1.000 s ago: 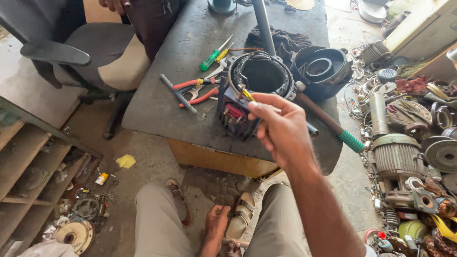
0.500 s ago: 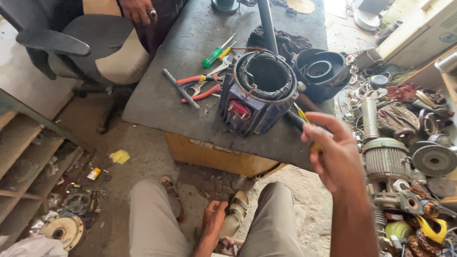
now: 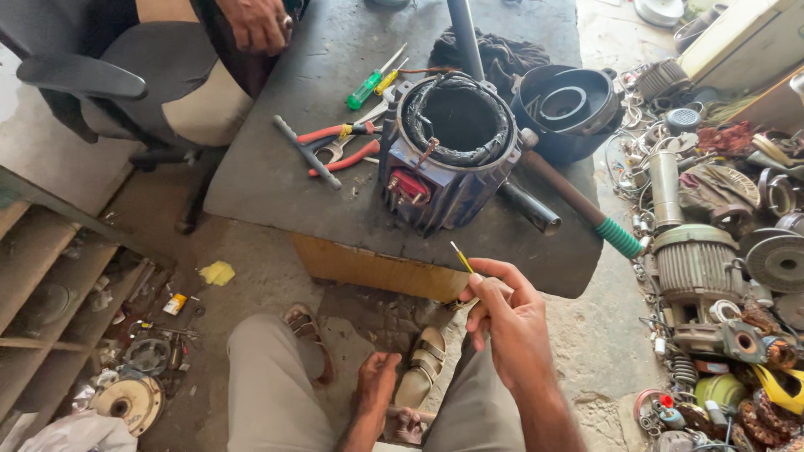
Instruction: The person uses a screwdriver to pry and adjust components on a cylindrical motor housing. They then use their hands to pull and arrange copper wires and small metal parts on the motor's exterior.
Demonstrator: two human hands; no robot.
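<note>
- At far left, a wooden shelf unit (image 3: pixel 38 301) stands with dusty compartments, and round metal parts (image 3: pixel 126 400) lie on the concrete floor (image 3: pixel 251 251) beside it.
- A grey office chair (image 3: pixel 109 79) sits at the upper left; another person's hand (image 3: pixel 255 23) rests above it at the surface's far edge.
- My left hand (image 3: pixel 377 387) is down low between my knees, near my sandal (image 3: pixel 423 364); I cannot tell whether its fingers are together.
- The dark grey slab surface (image 3: pixel 276 180) carries red-handled pliers (image 3: pixel 339 146), a green-handled screwdriver (image 3: pixel 373 81) and the blue motor housing with dark windings (image 3: pixel 448 151), upright, open end up.
- My right hand (image 3: pixel 511 322) hovers just off the surface's near edge, fingers (image 3: pixel 486 293) pinched on a thin yellow-handled tool (image 3: pixel 462 258) pointing up toward the housing, not touching it.
- A green-gripped hammer (image 3: pixel 578 205) lies right of the housing, and a black round end cover (image 3: pixel 565 105) behind it.
- At right, motor scrap (image 3: pixel 712 276) crowds the floor.
</note>
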